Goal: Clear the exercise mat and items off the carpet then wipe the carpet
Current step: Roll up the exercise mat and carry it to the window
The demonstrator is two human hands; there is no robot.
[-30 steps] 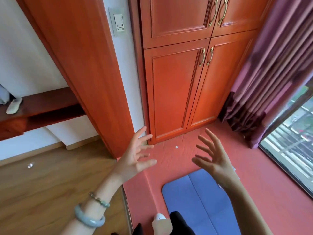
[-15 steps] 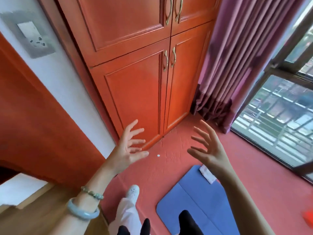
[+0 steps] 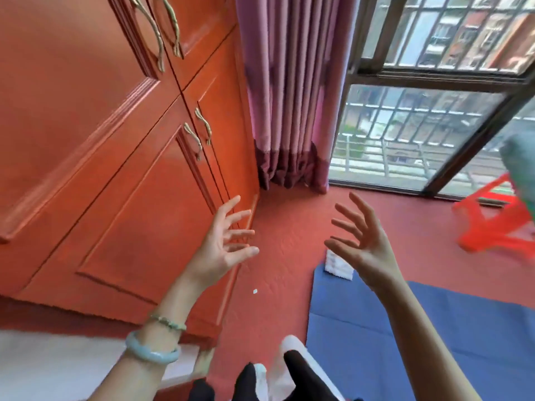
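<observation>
At the right edge of the view, a red plastic stool [image 3: 492, 227] was blurred and partly cut off. A white folded cloth [image 3: 337, 263] lay at the far corner of the exercise mat [image 3: 405, 328], and the right hand [image 3: 364, 244] hid a part of it. The mat was blue and flat with fold lines, spread on the red carpet [image 3: 289, 227]; its near end ran out of view. The left hand [image 3: 220, 247] and the right hand were raised above the carpet, well apart, fingers spread, holding nothing.
</observation>
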